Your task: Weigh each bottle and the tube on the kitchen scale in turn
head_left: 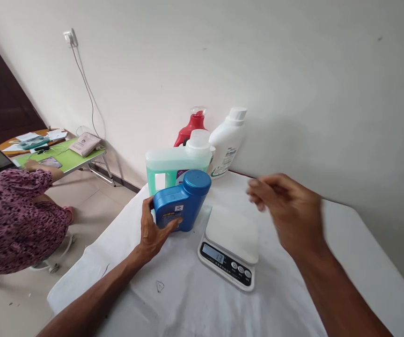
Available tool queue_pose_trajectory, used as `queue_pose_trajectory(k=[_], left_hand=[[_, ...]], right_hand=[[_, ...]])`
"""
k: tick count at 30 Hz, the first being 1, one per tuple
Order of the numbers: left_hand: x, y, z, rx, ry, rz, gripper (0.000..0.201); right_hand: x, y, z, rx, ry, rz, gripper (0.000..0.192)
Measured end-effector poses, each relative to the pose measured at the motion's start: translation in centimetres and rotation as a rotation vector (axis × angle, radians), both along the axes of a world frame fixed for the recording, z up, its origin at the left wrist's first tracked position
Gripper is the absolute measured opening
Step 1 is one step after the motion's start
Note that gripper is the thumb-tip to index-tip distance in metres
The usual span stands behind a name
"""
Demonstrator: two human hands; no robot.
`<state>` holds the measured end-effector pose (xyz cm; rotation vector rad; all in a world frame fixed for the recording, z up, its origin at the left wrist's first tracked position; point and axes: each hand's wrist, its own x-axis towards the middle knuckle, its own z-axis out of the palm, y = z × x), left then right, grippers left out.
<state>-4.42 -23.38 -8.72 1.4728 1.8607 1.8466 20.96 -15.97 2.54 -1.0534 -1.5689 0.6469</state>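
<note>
My left hand (154,231) grips a blue plastic bottle (182,199) with a blue cap, which stands slightly tilted on the white table (363,262). A white kitchen scale (230,245) with a lit display sits just right of the bottle. My right hand (289,210) hovers above and behind the scale, blurred, fingers loosely curled, holding nothing. Behind the blue bottle stands a jug of green liquid (173,166) with a white cap.
Against the wall stand a red bottle (191,126) and a white bottle (227,142). At the left a person in a patterned dress (15,220) sits by a low green table (70,157) with papers and a phone. A cable (89,93) hangs from a wall socket.
</note>
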Motion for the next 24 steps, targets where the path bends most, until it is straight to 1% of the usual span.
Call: queue_pose_trajectory(k=[1,2,4,5,6,7,8,10,11,12,14,16,19,21,24], left_hand=[[-0.2,-0.2,0.1,0.094,0.102,0.028,0.074],[-0.4,-0.5,0.2,0.194,0.214,0.054,0.075],[-0.3,-1.2,0.6,0.36,0.45,0.084,0.073],[0.0,-1.7,0.7,0.416,0.547,0.07,0.07],[0.5,-2.2,0.8,0.45,0.615,0.019,0.067],[1.1,-2.7,0.8,0.457,0.649,-0.066,0.063],[1.9,-3.2,0.7,0.439,0.651,-0.174,0.058],[3.4,-3.9,0.2,0.355,0.596,-0.39,0.047],[4.1,-4.1,-0.1,0.304,0.56,-0.471,0.043],[4.5,-4.2,-0.5,0.258,0.527,-0.524,0.037],[5.0,-4.2,-1.1,0.177,0.47,-0.578,0.026],[4.9,-4.0,-1.7,0.091,0.43,-0.604,0.016],[4.6,-3.8,-2.2,-0.042,0.371,-0.66,0.007],[4.5,-3.6,-2.2,-0.136,0.29,-0.707,0.008],[4.5,-3.3,-1.9,-0.294,0.117,-0.748,0.015]], right_hand=[[-0.9,2.4,0.2,-0.018,-0.008,-0.002,0.042],[-1.8,4.8,0.3,-0.039,-0.025,0.004,0.044],[-3.6,8.7,-0.1,-0.048,-0.055,-0.02,0.057],[-4.5,10.2,-0.4,-0.052,-0.078,-0.032,0.061],[-5.3,11.4,-0.7,-0.061,-0.111,-0.037,0.062],[-6.2,12.3,-1.1,-0.073,-0.152,-0.042,0.061],[-7.0,12.9,-1.4,-0.084,-0.197,-0.034,0.058],[-8.3,13.8,-1.9,-0.092,-0.226,-0.029,0.05],[-8.8,14.1,-2.1,-0.093,-0.235,-0.032,0.047],[-9.2,14.4,-2.3,-0.093,-0.239,-0.038,0.044],[-9.8,14.9,-2.6,-0.09,-0.246,-0.055,0.04],[-10.0,15.3,-2.9,-0.085,-0.245,-0.063,0.038],[-9.9,15.6,-3.5,-0.069,-0.226,-0.047,0.035],[-9.7,15.6,-4.1,-0.051,-0.192,-0.036,0.036],[-9.2,15.4,-4.8,-0.001,-0.073,-0.048,0.042]])
